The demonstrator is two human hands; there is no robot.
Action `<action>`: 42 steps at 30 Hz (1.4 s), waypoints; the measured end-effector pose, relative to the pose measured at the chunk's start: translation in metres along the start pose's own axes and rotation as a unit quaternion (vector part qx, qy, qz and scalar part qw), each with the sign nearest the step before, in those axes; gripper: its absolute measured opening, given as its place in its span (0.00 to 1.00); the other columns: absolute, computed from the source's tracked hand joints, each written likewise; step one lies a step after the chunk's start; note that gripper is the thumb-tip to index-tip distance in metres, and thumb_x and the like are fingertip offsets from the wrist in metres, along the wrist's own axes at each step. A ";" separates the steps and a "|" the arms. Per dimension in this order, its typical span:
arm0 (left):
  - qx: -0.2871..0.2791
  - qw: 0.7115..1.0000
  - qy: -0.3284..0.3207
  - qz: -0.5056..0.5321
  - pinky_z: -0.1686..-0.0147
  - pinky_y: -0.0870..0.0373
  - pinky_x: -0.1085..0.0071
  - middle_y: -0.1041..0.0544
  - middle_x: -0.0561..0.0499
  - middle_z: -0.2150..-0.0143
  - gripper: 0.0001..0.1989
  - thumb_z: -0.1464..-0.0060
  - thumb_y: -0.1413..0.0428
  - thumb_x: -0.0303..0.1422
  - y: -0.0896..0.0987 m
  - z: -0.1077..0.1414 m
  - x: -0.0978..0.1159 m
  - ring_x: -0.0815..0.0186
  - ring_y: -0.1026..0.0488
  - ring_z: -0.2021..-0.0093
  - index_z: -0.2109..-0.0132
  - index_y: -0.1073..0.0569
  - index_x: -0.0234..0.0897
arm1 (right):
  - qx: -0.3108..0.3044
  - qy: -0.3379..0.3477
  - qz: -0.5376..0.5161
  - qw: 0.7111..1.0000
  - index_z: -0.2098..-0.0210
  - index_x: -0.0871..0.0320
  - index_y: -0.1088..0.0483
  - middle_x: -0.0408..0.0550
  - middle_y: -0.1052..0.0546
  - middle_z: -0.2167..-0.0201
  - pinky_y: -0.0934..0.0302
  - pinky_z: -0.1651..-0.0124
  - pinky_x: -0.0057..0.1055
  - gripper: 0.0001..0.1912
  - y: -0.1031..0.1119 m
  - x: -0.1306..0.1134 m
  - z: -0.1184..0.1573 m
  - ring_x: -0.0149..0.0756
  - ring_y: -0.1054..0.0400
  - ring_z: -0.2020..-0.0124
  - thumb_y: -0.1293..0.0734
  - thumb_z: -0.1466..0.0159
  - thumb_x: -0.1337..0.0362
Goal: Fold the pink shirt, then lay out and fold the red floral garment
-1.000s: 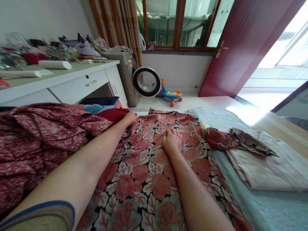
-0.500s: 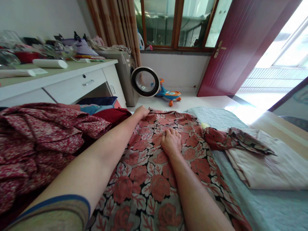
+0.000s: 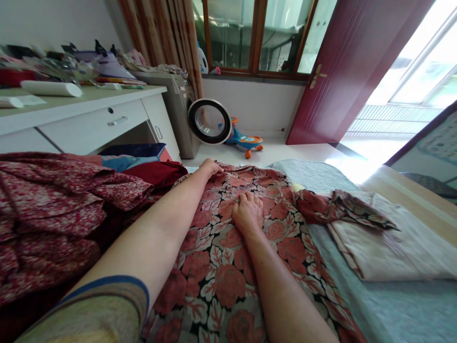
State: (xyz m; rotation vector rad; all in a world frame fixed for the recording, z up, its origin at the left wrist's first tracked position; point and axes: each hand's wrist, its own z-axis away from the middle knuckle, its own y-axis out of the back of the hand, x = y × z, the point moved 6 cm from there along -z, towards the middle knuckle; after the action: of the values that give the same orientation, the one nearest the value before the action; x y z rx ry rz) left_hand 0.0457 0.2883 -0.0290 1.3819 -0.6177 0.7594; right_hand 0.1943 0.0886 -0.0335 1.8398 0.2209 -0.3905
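A floral garment (image 3: 228, 286) with rust-red roses and pale leaves on black is spread out in front of me, its sleeve (image 3: 314, 205) stretched to the right. At the garment's far edge, my left hand (image 3: 210, 167) is closed on the cloth; its fingertips are partly hidden. My right hand (image 3: 249, 212) rests palm down on the upper middle of the garment, fingers slightly bent and apart. The cloth lies mostly smooth under both forearms.
A red speckled cloth (image 3: 46, 205) is heaped on the left. Folded cream cloth (image 3: 389, 252) lies at right on a pale blue quilted cover (image 3: 403, 309). Beyond are a white desk (image 3: 93, 119), a washing machine with its round door (image 3: 210, 121) open, and a blue-orange ride-on toy (image 3: 244, 139).
The whole view has shifted slightly, so things sit further left. A bit of floral cloth now shows left of my left forearm. My right hand stays on the garment.
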 end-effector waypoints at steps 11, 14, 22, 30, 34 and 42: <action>0.046 0.983 -0.174 -0.035 0.61 0.33 0.69 0.27 0.52 0.68 0.11 0.62 0.35 0.29 0.023 -0.003 0.020 0.62 0.29 0.62 0.69 0.28 0.36 | 0.017 0.003 -0.004 1.000 0.52 0.56 0.28 0.54 0.28 0.46 0.53 0.39 0.42 0.15 -0.004 0.001 -0.001 0.46 0.41 0.43 0.40 0.36 0.63; 0.083 0.967 -0.206 -0.128 0.58 0.34 0.67 0.26 0.48 0.64 0.11 0.62 0.35 0.30 0.026 0.003 0.026 0.57 0.29 0.57 0.68 0.27 0.37 | 0.023 0.004 -0.003 1.000 0.52 0.56 0.28 0.54 0.28 0.46 0.53 0.40 0.42 0.15 -0.003 0.001 0.000 0.46 0.40 0.43 0.41 0.35 0.63; 0.074 0.855 -0.364 -0.361 0.58 0.36 0.64 0.22 0.44 0.62 0.07 0.45 0.45 0.34 0.003 0.053 0.032 0.55 0.27 0.58 0.61 0.26 0.38 | 0.018 0.002 -0.004 1.000 0.53 0.56 0.28 0.55 0.28 0.46 0.53 0.39 0.42 0.15 -0.003 0.001 0.000 0.46 0.40 0.43 0.40 0.36 0.64; 0.056 0.907 -0.302 -0.289 0.68 0.39 0.70 0.24 0.49 0.69 0.09 0.43 0.46 0.36 0.004 0.063 0.021 0.60 0.26 0.67 0.56 0.30 0.39 | 0.018 0.003 -0.002 1.000 0.53 0.57 0.28 0.54 0.28 0.46 0.53 0.39 0.42 0.15 -0.003 0.001 0.000 0.47 0.40 0.43 0.40 0.37 0.63; 0.049 0.952 -0.283 -0.108 0.70 0.40 0.73 0.30 0.55 0.74 0.09 0.48 0.42 0.37 0.018 0.044 0.030 0.67 0.32 0.72 0.62 0.33 0.39 | 0.016 0.007 0.000 1.000 0.52 0.57 0.28 0.55 0.29 0.45 0.52 0.40 0.42 0.16 -0.002 0.000 0.000 0.47 0.40 0.43 0.40 0.36 0.63; 0.014 0.990 -0.130 -0.046 0.64 0.33 0.70 0.26 0.53 0.67 0.14 0.55 0.38 0.35 0.021 0.004 0.018 0.63 0.28 0.65 0.61 0.31 0.37 | 0.017 -0.001 0.000 1.000 0.52 0.56 0.28 0.54 0.28 0.46 0.52 0.40 0.42 0.15 -0.003 0.001 -0.001 0.46 0.40 0.43 0.40 0.37 0.63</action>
State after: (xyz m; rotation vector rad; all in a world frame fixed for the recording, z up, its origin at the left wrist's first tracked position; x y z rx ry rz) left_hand 0.0409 0.2872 -0.0019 1.5384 -0.7417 0.5203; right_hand 0.1940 0.0902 -0.0365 1.8725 0.2145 -0.3975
